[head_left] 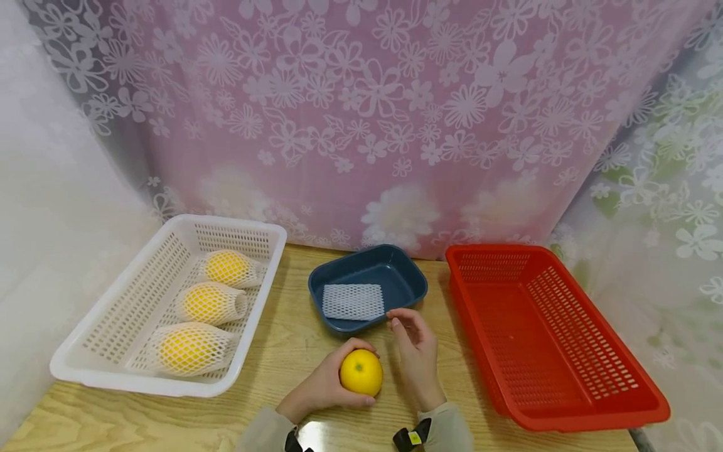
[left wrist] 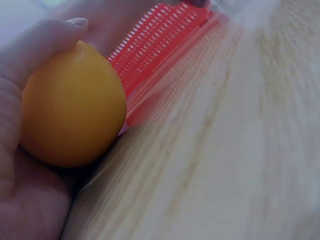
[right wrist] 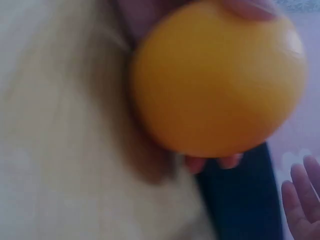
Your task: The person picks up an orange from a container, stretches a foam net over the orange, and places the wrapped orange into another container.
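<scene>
My left hand grips a bare yellow-orange orange low over the table, thumb on the near side and fingers round the far side. The left wrist view shows the same smooth orange close up. To its right, my right hand reaches toward the front right corner of a dark blue tray, fingers loosely bent. Its fingers hold nothing in the right wrist view. A flat white foam net sleeve lies in the tray, its right end close to the right fingertips.
On the left stands a white perforated basket with three netted oranges in a row. A red perforated basket stands on the right. Behind the wooden table hangs a pink flowered curtain.
</scene>
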The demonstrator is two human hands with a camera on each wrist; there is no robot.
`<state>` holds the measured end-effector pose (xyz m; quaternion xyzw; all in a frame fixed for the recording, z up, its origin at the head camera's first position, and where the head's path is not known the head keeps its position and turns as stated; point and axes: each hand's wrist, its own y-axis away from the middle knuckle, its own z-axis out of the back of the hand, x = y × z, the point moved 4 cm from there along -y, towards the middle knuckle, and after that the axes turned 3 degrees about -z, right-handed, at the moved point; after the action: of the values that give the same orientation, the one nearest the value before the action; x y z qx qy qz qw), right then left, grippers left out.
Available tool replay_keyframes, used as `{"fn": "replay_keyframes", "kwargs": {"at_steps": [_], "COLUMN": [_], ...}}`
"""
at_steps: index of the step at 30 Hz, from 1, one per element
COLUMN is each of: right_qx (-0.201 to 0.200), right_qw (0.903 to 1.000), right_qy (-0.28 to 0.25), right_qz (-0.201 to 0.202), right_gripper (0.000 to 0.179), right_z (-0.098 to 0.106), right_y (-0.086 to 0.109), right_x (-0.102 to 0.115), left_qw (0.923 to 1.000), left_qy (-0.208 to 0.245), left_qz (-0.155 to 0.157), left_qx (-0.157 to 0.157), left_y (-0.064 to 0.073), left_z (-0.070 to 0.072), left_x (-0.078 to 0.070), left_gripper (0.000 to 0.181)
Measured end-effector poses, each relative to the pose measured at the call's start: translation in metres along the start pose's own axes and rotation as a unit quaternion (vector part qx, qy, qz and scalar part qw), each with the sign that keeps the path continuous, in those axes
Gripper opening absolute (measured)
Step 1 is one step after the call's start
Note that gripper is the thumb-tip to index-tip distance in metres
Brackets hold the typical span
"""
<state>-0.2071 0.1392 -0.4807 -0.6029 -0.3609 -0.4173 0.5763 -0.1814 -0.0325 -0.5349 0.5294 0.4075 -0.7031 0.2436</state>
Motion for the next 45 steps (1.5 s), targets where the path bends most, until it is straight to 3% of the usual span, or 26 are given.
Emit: {"fn": "replay_keyframes", "kwargs": {"at_steps": [6,11,15,19,23,32,36,45], "right_qx": [0.024,0.051,0.119,0.185,0.201,0.227,0.239,0.231], "right_qw": [0.9992,0.9878,0.9633,0.9235,0.8827,0.8218,0.8039,0.7847], "right_qy": [0.021,0.138,0.231,0.333,0.424,0.52,0.54,0.565], "right_qz": [0.024,0.05,0.066,0.046,0.033,-0.051,-0.074,-0.111], "right_gripper": [0.014,0.013,0.012,0.014,0.015,0.03,0.037,0.048], "right_z": [-0.005,-0.011,-0.022,-0.032,-0.038,-0.047,-0.05,-0.053], "right_y": [-0.032,-0.055,-0.07,-0.077,-0.077,-0.079,-0.08,-0.085], "right_x": [0.011,0.008,0.001,-0.013,-0.024,-0.029,-0.03,-0.033], "left_qw": [1.0,1.0,0.9999,0.9999,0.9999,0.9997,0.9997,0.9997], "left_qy": [-0.008,0.001,0.005,0.004,-0.001,-0.01,-0.006,-0.01], "left_qz": [-0.001,0.005,0.005,0.008,0.013,0.02,0.021,0.023], "left_qx": [0.001,0.008,0.008,0.009,0.011,0.007,0.007,0.004], "left_y": [0.0,0.0,0.0,-0.001,-0.001,0.0,0.0,0.0], "left_z": [0.001,0.0,-0.001,0.0,0.0,0.0,0.0,0.0], "left_x": [-0.001,0.0,0.0,0.002,0.003,0.003,0.004,0.003], "left_gripper": [0.068,0.071,0.07,0.07,0.071,0.073,0.073,0.072]}}
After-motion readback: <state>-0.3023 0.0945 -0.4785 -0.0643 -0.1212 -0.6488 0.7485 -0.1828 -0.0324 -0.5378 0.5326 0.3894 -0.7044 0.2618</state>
